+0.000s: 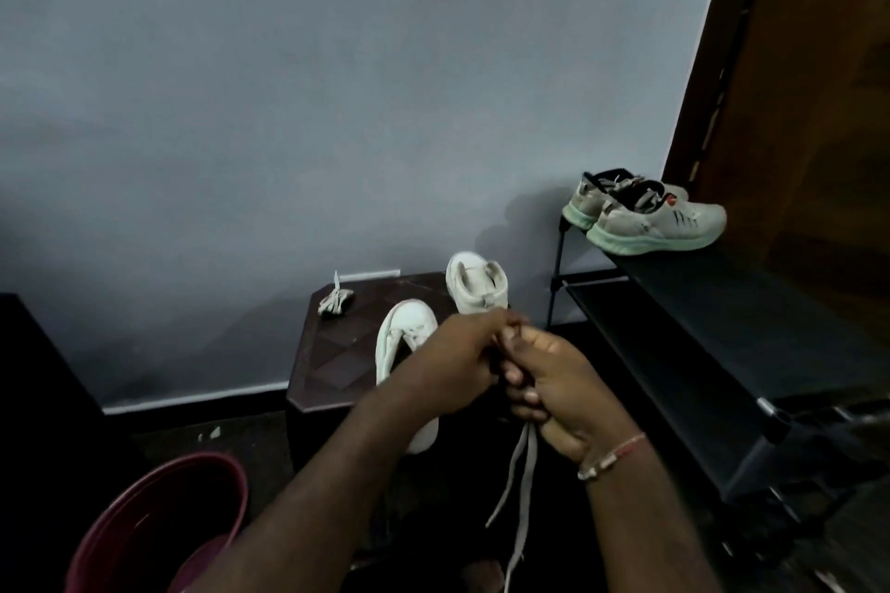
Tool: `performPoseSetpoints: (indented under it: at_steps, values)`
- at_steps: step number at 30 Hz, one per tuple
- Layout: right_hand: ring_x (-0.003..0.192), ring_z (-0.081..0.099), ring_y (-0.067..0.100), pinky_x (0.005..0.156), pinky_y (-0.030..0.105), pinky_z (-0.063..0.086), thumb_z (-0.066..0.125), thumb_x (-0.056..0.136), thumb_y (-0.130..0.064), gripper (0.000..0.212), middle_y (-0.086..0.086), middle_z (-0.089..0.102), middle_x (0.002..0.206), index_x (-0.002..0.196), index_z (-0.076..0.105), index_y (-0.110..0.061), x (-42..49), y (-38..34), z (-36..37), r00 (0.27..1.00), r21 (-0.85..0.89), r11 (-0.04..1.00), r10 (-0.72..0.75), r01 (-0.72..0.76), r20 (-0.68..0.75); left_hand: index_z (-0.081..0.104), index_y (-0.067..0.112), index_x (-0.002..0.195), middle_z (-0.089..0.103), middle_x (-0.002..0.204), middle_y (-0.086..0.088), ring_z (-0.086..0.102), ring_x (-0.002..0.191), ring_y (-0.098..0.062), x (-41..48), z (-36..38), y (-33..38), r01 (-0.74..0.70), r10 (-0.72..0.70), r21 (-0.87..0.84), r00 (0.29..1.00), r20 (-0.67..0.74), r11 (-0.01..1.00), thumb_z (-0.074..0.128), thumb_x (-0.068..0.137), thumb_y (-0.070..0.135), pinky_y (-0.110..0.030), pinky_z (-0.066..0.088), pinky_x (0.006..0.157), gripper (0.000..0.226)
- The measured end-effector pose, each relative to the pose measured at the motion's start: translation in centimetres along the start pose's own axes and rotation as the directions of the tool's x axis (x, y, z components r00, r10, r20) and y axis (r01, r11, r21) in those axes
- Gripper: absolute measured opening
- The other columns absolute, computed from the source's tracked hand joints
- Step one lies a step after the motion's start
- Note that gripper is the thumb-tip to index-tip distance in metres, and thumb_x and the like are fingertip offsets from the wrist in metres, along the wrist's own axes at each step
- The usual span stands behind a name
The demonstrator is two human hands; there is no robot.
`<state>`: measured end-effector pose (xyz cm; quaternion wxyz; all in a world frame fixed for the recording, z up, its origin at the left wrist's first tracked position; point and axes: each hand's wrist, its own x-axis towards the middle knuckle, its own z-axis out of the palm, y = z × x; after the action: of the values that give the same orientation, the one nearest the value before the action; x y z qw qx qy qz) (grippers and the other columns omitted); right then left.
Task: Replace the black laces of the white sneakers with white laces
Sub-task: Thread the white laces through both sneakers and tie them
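Observation:
Two white sneakers stand on a dark low table [327, 371]: one sneaker [402, 342] lies lengthwise, partly hidden by my left arm, the other sneaker [477, 282] sits behind it with its heel toward me. My left hand [457, 361] and my right hand [549, 380] meet above the table's near edge, both closed on a white lace [522, 467] whose two ends hang down below my right hand. A small bundle of lace [334, 301] rests at the table's far left corner. No black lace is clearly visible.
A black shoe rack [713, 332] stands at right with a pair of grey-green running shoes [650, 217] on top. A maroon bucket [159, 525] sits at lower left. A grey wall is behind, a brown door at far right.

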<state>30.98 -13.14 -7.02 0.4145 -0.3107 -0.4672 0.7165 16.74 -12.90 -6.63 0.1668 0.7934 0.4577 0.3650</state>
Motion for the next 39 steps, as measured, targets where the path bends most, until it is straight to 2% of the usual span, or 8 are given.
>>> performPoseSetpoints:
  at_steps: [7, 11, 13, 17, 20, 27, 33, 39]
  values:
    - [0.037, 0.025, 0.004, 0.033, 0.013, 0.019, 0.046, 0.1, -0.02, 0.02, -0.002, 0.038, 0.054, 0.093, 0.06, -0.007, -1.6, 0.0, -0.6, 0.994, -0.1, 0.994, 0.046, -0.036, 0.102, 0.065, 0.017, 0.094, 0.067, 0.082, -0.001, 0.064, 0.08, -0.02, 0.6, -3.0, -1.5, 0.347, -0.333, -0.058, 0.821, -0.464, 0.936, 0.042, 0.069, -0.003, -0.033, 0.051, 0.075, 0.039]
    - [0.034, 0.027, 0.001, 0.029, 0.011, 0.021, 0.041, 0.102, -0.021, 0.021, -0.004, 0.036, 0.052, 0.093, 0.055, -0.009, -0.8, -0.8, -0.1, 0.999, 0.273, 0.962, -0.014, 0.0, 0.048, 0.058, 0.012, 0.117, 0.06, 0.113, -0.009, 0.057, 0.107, -0.028, -0.9, -0.8, 0.0, 0.359, -0.25, 0.157, 0.846, -0.471, 0.92, 0.043, 0.075, 0.02, -0.038, 0.046, 0.091, 0.045]
    - [0.034, 0.029, 0.0, 0.027, 0.012, 0.023, 0.041, 0.102, -0.021, 0.02, -0.005, 0.037, 0.052, 0.093, 0.055, -0.009, -0.1, -1.2, 0.0, 0.999, 0.409, 0.912, -0.034, 0.037, -0.014, 0.062, 0.012, 0.109, 0.063, 0.102, 0.0, 0.06, 0.095, -0.018, -2.8, 1.5, 2.0, 0.278, -0.206, 0.022, 0.759, -0.618, 0.96, 0.053, 0.082, 0.02, -0.032, 0.048, 0.084, 0.029]
    - [0.034, 0.033, 0.002, 0.029, 0.013, 0.025, 0.044, 0.102, -0.018, 0.018, -0.003, 0.041, 0.054, 0.091, 0.057, -0.01, 0.8, -0.8, 0.7, 0.983, 0.475, 0.872, -0.037, 0.12, -0.181, 0.071, 0.013, 0.082, 0.073, 0.077, -0.004, 0.07, 0.075, -0.019, -5.6, 5.2, 5.7, 0.443, -0.608, -0.559, 0.781, -0.143, 0.701, 0.054, 0.089, 0.058, -0.034, 0.053, 0.072, 0.049]
    - [0.038, 0.035, 0.004, 0.033, 0.014, 0.028, 0.048, 0.1, -0.015, 0.013, -0.001, 0.043, 0.058, 0.092, 0.056, -0.011, 0.8, -0.2, 1.2, 0.956, 0.385, 0.906, -0.062, 0.174, -0.286, 0.068, 0.006, 0.088, 0.071, 0.076, -0.013, 0.066, 0.062, -0.02, -6.4, 5.7, 6.1, 0.494, -0.658, -0.715, 0.751, 0.065, 0.494, 0.051, 0.094, 0.041, -0.029, 0.052, 0.058, 0.04]
    - [0.057, 0.06, 0.012, 0.048, 0.02, 0.046, 0.054, 0.097, -0.017, 0.007, 0.002, 0.066, 0.069, 0.097, 0.058, -0.011, -0.3, 1.0, 1.3, 0.954, 0.197, 0.968, -0.098, 0.158, -0.283, 0.061, 0.005, 0.084, 0.066, 0.067, -0.008, 0.057, 0.05, -0.01, -7.4, 5.4, 5.7, 0.414, -0.703, -0.862, 0.704, 0.099, 0.293, 0.051, 0.097, 0.011, -0.017, 0.046, 0.046, 0.018]
    - [0.038, 0.048, 0.006, 0.029, 0.012, 0.026, 0.051, 0.098, -0.036, 0.03, 0.008, 0.07, 0.089, 0.107, 0.058, -0.008, -3.3, 4.4, 1.2, 0.98, 0.134, 0.989, 0.085, -0.061, -0.18, 0.061, 0.004, 0.082, 0.062, 0.059, -0.004, 0.053, 0.044, -0.008, -7.2, 6.3, 5.5, 0.357, -0.755, -0.904, 0.652, 0.061, 0.235, 0.051, 0.097, 0.008, -0.015, 0.042, 0.042, 0.018]
    - [0.056, 0.066, 0.015, 0.037, 0.017, 0.039, 0.046, 0.101, -0.032, 0.023, 0.009, 0.07, 0.079, 0.093, 0.054, -0.011, -2.4, 5.2, 1.5, 0.965, 0.271, 0.962, 0.091, -0.022, -0.244, 0.063, 0.001, 0.091, 0.066, 0.063, -0.007, 0.057, 0.047, -0.008, -8.5, 7.4, 5.2, 0.284, -0.829, -0.949, 0.557, 0.049, 0.135, 0.055, 0.093, 0.004, -0.015, 0.044, 0.045, 0.008]
